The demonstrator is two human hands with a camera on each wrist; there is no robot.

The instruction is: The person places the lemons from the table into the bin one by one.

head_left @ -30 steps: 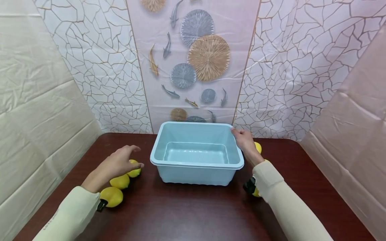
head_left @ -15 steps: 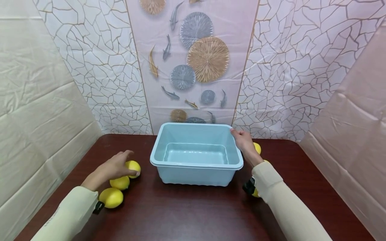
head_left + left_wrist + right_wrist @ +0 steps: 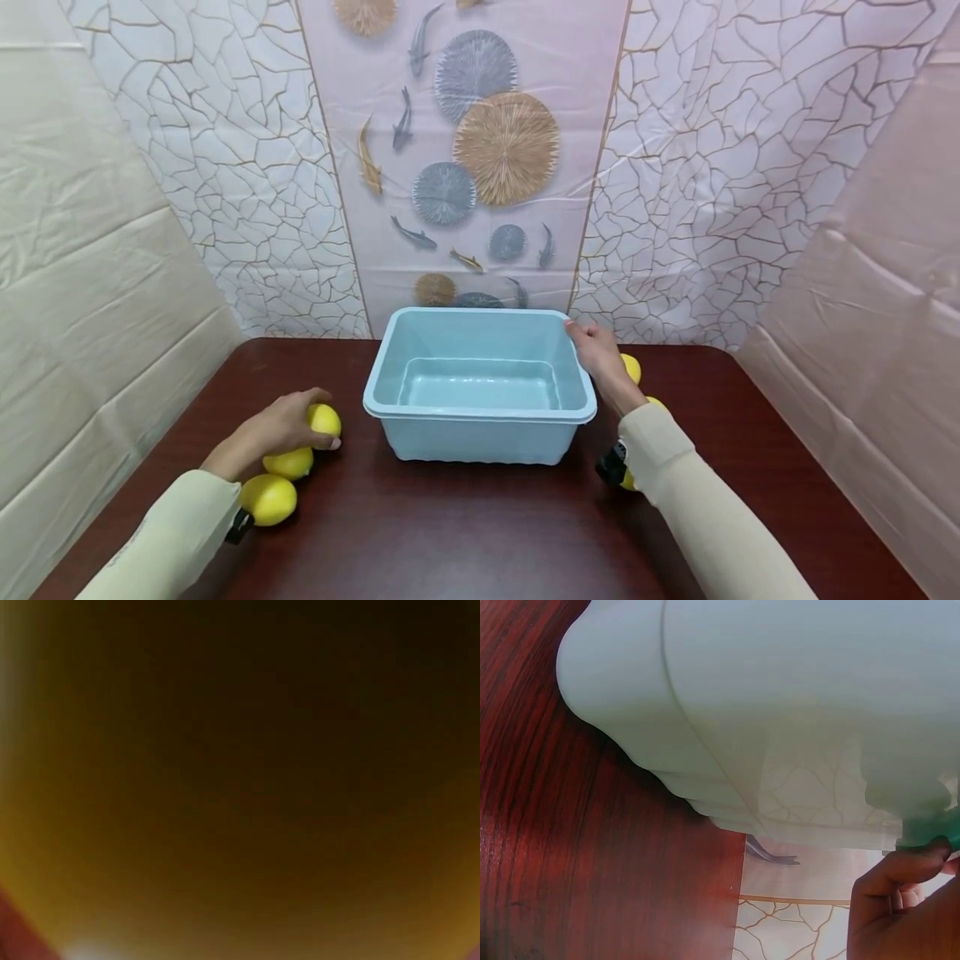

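A light blue plastic tub stands at the back middle of the table. My right hand pinches its rim at the far right corner; in the right wrist view the thumb lies at the rim beside the tub's outer wall. On the left, my left hand grips the farthest lemon, thumb in front and fingers behind. Two more lemons lie nearer, a middle one partly under the hand and a near one by the wrist. Blurred dark yellow fills the left wrist view.
Right of the tub, several lemons lie partly hidden by the right hand and sleeve. The dark red-brown table ends at a patterned cloth backdrop. Beige cloth walls flank both sides. Each wrist carries a small black camera.
My left hand has come down and closed its thumb and fingers round the farthest lemon. The right hand keeps its hold on the tub. The head view has turned slightly right.
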